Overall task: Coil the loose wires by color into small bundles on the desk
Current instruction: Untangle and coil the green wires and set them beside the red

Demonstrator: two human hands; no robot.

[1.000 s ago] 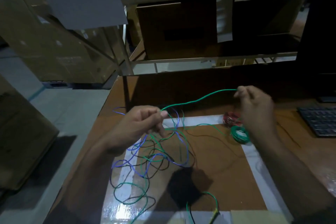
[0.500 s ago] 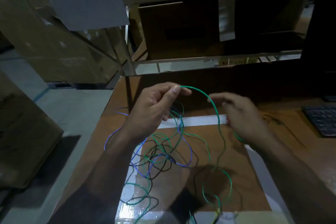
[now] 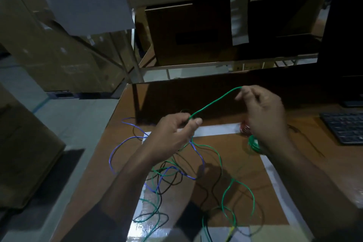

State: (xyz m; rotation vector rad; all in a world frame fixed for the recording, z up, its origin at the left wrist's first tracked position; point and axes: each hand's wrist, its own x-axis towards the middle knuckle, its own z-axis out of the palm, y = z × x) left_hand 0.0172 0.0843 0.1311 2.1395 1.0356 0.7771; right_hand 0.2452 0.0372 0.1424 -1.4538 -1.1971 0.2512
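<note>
A green wire [image 3: 214, 102] stretches through the air between my two hands above the desk. My left hand [image 3: 172, 137] pinches its lower part, and my right hand [image 3: 263, 112] pinches its upper end, higher and to the right. The wire's loose length trails down into loops [image 3: 237, 202] on the desk. Below my left arm lies a tangle of blue wire [image 3: 115, 149], black wire [image 3: 172, 180] and more green wire. A small green coil [image 3: 253, 143] and a red coil [image 3: 244, 128] sit on the desk, partly hidden behind my right wrist.
The wires lie on a brown desk [image 3: 225, 163] marked with a white tape frame [image 3: 216, 129]. A black keyboard [image 3: 345, 125] sits at the right edge. Shelving with cardboard boxes [image 3: 186, 31] stands behind the desk, and large boxes [image 3: 49, 45] stand to the left.
My hands, close together half a second ago with the green wire arched between them, have moved apart. The left hand dropped lower and the right rose, drawing the wire straight.
</note>
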